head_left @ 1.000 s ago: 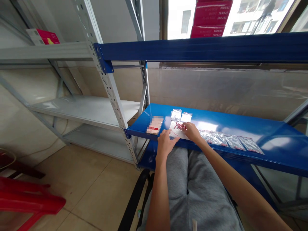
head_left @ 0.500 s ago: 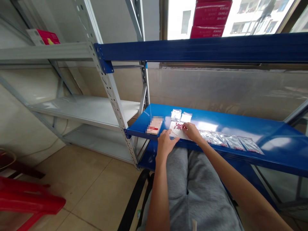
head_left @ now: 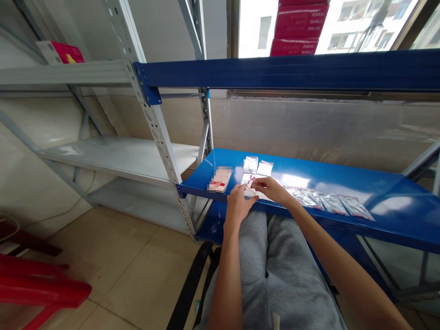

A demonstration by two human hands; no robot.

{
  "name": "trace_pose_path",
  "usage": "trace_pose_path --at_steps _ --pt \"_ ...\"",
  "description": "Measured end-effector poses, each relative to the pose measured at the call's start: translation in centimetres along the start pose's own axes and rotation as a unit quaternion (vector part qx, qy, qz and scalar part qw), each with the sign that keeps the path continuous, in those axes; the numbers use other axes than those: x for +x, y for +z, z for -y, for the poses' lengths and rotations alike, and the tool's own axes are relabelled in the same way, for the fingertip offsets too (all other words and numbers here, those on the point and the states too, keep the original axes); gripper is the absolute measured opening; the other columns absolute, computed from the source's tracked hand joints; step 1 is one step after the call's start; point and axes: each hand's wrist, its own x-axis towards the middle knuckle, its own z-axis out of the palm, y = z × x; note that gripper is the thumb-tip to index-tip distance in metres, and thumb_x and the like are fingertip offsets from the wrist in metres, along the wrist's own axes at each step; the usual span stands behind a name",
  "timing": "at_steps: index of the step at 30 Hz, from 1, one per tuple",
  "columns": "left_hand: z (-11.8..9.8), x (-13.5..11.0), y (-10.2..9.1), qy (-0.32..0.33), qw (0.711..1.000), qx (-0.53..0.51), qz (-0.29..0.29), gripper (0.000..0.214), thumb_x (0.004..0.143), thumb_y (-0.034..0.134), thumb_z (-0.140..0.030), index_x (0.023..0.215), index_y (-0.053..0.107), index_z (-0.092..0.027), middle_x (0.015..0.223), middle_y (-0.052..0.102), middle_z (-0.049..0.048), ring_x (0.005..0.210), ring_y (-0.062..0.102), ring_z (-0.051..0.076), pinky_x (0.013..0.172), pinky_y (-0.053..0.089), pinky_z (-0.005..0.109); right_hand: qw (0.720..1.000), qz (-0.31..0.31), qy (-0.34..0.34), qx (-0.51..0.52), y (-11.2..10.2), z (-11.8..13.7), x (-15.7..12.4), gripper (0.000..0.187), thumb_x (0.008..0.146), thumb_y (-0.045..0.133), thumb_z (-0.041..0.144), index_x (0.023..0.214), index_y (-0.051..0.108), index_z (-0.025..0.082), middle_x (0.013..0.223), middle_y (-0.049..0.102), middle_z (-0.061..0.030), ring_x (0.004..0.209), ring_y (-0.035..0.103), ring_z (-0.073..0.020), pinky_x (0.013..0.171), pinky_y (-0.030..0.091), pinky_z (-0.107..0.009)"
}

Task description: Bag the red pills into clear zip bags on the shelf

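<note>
Single head view, looking forward and steeply down.
The camera sits on the person's head, above the grey trousers [head_left: 252,261] at the bottom centre of the frame, and faces the blue shelf [head_left: 330,176] at centre right. The left hand [head_left: 236,204] and right hand [head_left: 275,189] appear near but small, just below and right of the middle. The wide view also reaches the floor [head_left: 130,256] at lower left and the window [head_left: 257,16] at upper right.
</note>
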Motion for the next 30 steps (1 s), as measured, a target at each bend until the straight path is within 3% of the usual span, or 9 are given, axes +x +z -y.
trace_pose_path --at_steps 4,6,15,19,23,26,30 --pt "0.3 0.0 0.0 -0.006 1.000 0.014 -0.010 0.048 0.083 0.078 -0.038 0.126 0.065 -0.019 0.115 0.066 0.0101 0.112 0.064 0.026 0.098 0.051 0.037 0.982 -0.091 0.117 -0.121 0.7 -1.4 0.7 0.019 0.093 0.057 0.021 0.096 0.074 0.015 0.093 0.076 -0.0104 0.085 0.066 -0.0215 0.074 0.044 -0.029" --pt "0.4 -0.1 0.1 -0.006 1.000 0.017 -0.013 0.047 0.083 0.077 -0.037 0.125 0.065 -0.019 0.114 0.066 0.0097 0.110 0.065 0.026 0.098 0.051 0.037 0.967 -0.100 0.148 -0.181 1.3 -1.8 0.9 0.018 0.094 0.057 0.021 0.099 0.074 0.015 0.099 0.075 -0.0130 0.091 0.066 -0.0237 0.076 0.044 -0.030" --pt "0.5 -0.1 0.0 -0.013 1.000 0.015 -0.008 0.049 0.082 0.078 -0.038 0.125 0.065 -0.020 0.115 0.067 0.0096 0.108 0.065 0.025 0.096 0.051 0.036 0.942 -0.091 0.170 -0.276 2.6 -2.3 1.5 0.018 0.094 0.058 0.025 0.094 0.074 0.017 0.104 0.074 -0.0152 0.088 0.065 -0.0232 0.066 0.039 -0.028" --pt "0.6 0.0 -0.1 -0.017 1.000 0.013 -0.001 0.051 0.082 0.078 -0.038 0.127 0.064 -0.018 0.115 0.067 0.0104 0.109 0.065 0.026 0.097 0.051 0.037 0.949 -0.101 0.161 -0.253 2.3 -2.6 1.5 0.018 0.092 0.058 0.021 0.093 0.075 0.015 0.101 0.075 -0.0149 0.087 0.065 -0.0229 0.067 0.039 -0.028" --pt "0.6 -0.1 -0.1 -0.014 1.000 0.005 -0.008 0.050 0.081 0.079 -0.037 0.126 0.065 -0.020 0.116 0.067 0.0098 0.112 0.064 0.026 0.098 0.050 0.037 0.972 -0.104 0.135 -0.160 1.1 -2.2 0.9 0.019 0.091 0.060 0.027 0.090 0.075 0.015 0.086 0.074 -0.0093 0.078 0.063 -0.0201 0.067 0.040 -0.028" --pt "0.4 -0.1 -0.1 -0.008 1.000 -0.011 -0.003 0.050 0.081 0.080 -0.037 0.126 0.065 -0.021 0.117 0.066 0.0095 0.113 0.064 0.026 0.096 0.051 0.036 0.994 -0.055 0.080 -0.058 0.1 -1.3 0.3 0.026 0.090 0.061 0.037 0.087 0.075 0.016 0.076 0.071 -0.0041 0.070 0.058 -0.0172 0.065 0.040 -0.028" --pt "0.2 0.0 -0.1 -0.002 0.999 -0.039 0.006 0.052 0.081 0.079 -0.037 0.128 0.065 -0.020 0.117 0.066 0.0097 0.112 0.065 0.026 0.093 0.052 0.034 1.000 0.014 -0.012 0.010 -0.8 -0.2 -0.1 0.030 0.091 0.058 0.040 0.085 0.075 0.017 0.077 0.070 -0.0033 0.070 0.055 -0.0159 0.068 0.042 -0.028"
